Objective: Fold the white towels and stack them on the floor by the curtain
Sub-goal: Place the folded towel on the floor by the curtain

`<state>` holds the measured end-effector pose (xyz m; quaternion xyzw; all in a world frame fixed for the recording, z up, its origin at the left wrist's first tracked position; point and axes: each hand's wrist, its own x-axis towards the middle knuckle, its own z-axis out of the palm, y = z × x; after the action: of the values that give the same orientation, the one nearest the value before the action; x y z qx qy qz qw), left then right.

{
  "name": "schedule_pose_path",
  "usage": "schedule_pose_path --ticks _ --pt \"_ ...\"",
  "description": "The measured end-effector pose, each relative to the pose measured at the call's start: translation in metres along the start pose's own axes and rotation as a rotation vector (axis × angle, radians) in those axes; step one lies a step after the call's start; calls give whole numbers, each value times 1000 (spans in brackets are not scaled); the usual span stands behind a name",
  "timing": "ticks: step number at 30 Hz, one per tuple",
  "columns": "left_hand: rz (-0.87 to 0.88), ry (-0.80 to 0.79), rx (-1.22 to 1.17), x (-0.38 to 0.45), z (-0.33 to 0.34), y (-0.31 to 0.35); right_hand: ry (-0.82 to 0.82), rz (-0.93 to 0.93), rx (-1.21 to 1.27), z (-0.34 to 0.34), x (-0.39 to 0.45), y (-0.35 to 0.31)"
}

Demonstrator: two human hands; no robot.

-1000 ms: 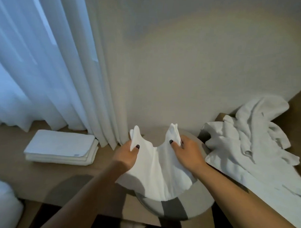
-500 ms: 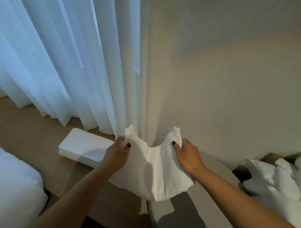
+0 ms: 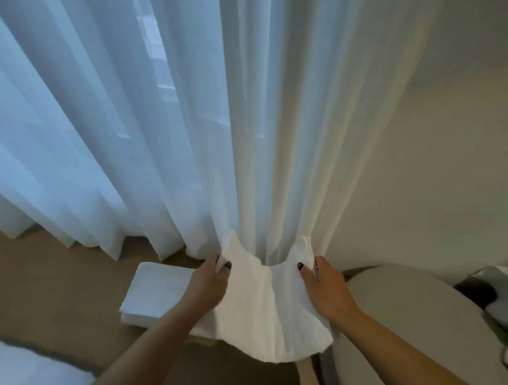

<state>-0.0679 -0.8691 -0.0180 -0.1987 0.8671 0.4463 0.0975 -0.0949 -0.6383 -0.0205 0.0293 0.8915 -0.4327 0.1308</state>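
A folded white towel (image 3: 266,313) hangs in the air between my hands, sagging in the middle. My left hand (image 3: 208,283) pinches its left top corner, and my right hand (image 3: 325,290) pinches the right top corner. Below and to the left, a stack of folded white towels (image 3: 157,295) lies on the brown floor at the foot of the sheer white curtain (image 3: 162,131). My left forearm and the held towel cover the stack's right end.
A round grey table (image 3: 415,327) stands at the lower right beside the beige wall (image 3: 463,171). A bit of the unfolded towel pile (image 3: 499,304) shows at the right edge. White bedding (image 3: 25,365) fills the bottom-left corner.
Both hands have carried the towel leftward off the round table toward the stack by the curtain. The view has swung left, so the loose towel pile has nearly left the frame.
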Motion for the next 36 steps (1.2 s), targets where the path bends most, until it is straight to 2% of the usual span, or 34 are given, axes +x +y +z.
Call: schedule_pose_path --ticks 6,10,15,18,22,29,36 --pt "-44 -158 64 50 -70 -76 34 191 -25 110 2 -22" --pt "-100 -133 96 76 -107 -127 98 185 -92 167 3 -33" --pt "-195 -77 48 107 -142 -189 107 130 -21 215 11 -41" --pt "-247 -53 -16 125 -155 -229 107 206 22 244 25 -20" --pt "-294 -39 -77 147 -161 -280 52 359 58 280 43 12" --pt "-284 53 -165 185 -140 -341 60 333 35 319 91 41" --pt "-296 117 -122 237 -106 -379 178 345 49 362 142 78"
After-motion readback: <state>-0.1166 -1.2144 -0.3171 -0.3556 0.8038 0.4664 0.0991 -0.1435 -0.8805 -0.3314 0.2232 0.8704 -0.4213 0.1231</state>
